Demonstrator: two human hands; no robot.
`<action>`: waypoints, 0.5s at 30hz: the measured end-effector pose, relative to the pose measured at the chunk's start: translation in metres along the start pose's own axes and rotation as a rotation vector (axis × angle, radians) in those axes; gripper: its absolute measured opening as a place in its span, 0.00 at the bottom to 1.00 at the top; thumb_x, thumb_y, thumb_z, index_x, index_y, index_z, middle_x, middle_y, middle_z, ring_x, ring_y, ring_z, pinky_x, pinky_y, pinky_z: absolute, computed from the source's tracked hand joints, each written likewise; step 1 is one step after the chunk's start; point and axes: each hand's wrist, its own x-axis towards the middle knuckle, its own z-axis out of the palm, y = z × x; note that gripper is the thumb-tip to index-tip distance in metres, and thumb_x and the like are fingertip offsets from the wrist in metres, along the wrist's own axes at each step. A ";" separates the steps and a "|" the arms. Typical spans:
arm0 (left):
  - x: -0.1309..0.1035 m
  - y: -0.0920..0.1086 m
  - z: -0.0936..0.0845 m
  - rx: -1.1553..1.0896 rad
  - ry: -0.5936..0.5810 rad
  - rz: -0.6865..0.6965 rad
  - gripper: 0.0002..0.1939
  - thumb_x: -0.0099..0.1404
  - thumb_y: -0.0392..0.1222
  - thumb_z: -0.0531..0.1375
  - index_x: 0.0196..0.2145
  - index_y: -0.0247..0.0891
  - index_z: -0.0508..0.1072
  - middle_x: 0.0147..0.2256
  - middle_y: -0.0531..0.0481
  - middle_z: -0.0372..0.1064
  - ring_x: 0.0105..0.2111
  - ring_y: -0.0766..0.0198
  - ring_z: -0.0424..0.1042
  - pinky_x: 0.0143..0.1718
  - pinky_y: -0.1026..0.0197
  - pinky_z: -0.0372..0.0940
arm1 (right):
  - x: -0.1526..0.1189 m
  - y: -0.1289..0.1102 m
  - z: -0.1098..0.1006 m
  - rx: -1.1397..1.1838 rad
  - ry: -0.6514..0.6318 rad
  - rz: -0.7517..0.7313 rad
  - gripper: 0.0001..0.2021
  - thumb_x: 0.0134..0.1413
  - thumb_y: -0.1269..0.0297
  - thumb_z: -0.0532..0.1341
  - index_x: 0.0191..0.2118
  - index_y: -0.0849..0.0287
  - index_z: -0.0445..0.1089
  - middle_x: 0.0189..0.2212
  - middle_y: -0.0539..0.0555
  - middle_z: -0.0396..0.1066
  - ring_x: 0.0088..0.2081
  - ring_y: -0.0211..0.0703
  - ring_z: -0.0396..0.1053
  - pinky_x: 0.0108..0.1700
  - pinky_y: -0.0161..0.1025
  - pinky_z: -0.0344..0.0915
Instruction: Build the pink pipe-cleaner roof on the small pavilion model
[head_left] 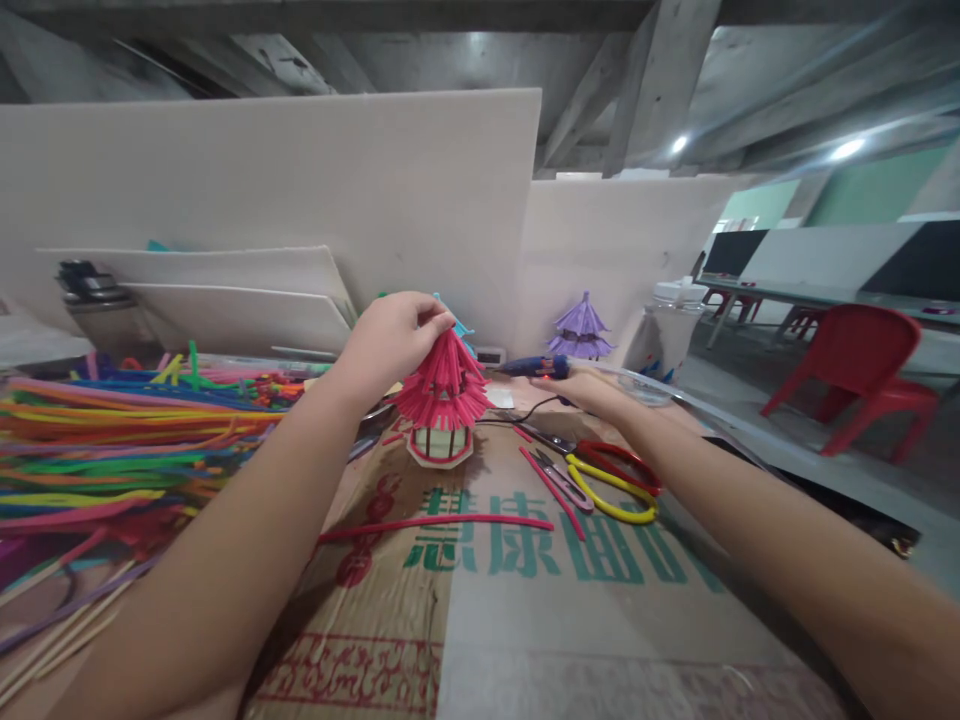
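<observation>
My left hand (409,335) pinches the peak of a small red pagoda model (442,400), which has layered roofs of red chenille stems over a pale hexagonal base. The pagoda stands upright on a cardboard sheet (390,590). Farther right, my right hand (581,388) is closed at the grip of a blue hot glue gun (536,367). The gun's nozzle points left and a small red light glows on it; my fingers are partly hidden. A loose red chenille stem (450,521) lies in front of the pagoda.
Yellow-and-red-handled scissors (615,500) and small pink snips (570,485) lie right of the pagoda. Bundled coloured chenille stems (135,430) cover the left side. A purple pagoda (582,328) stands behind, near a white board (637,230). A red chair (855,370) is beyond.
</observation>
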 end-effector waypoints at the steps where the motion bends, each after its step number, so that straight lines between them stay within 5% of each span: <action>1: 0.000 0.000 0.001 0.002 -0.003 0.002 0.17 0.67 0.48 0.54 0.36 0.38 0.80 0.31 0.46 0.79 0.30 0.58 0.73 0.32 0.60 0.61 | 0.010 0.003 0.008 0.004 -0.021 0.014 0.17 0.54 0.51 0.66 0.40 0.61 0.78 0.31 0.54 0.78 0.34 0.45 0.74 0.32 0.35 0.67; 8: -0.001 0.001 -0.001 0.018 0.003 -0.014 0.15 0.67 0.48 0.55 0.35 0.39 0.79 0.30 0.47 0.78 0.31 0.58 0.73 0.33 0.60 0.60 | 0.046 0.013 0.050 0.020 -0.246 0.096 0.16 0.64 0.58 0.63 0.52 0.62 0.71 0.46 0.57 0.74 0.42 0.44 0.74 0.42 0.43 0.73; 11: -0.001 0.003 -0.003 0.000 0.004 -0.026 0.14 0.67 0.47 0.56 0.35 0.39 0.80 0.30 0.47 0.78 0.32 0.57 0.73 0.33 0.60 0.59 | 0.045 0.019 0.049 -0.040 -0.305 0.096 0.17 0.65 0.57 0.61 0.54 0.61 0.69 0.51 0.57 0.71 0.47 0.46 0.73 0.47 0.49 0.73; 15: -0.001 0.005 -0.002 0.004 0.005 -0.026 0.14 0.67 0.46 0.56 0.35 0.40 0.80 0.31 0.47 0.78 0.32 0.58 0.73 0.33 0.59 0.59 | 0.039 0.023 0.035 -0.154 -0.270 0.040 0.14 0.63 0.57 0.63 0.46 0.63 0.74 0.43 0.56 0.77 0.42 0.46 0.74 0.44 0.41 0.70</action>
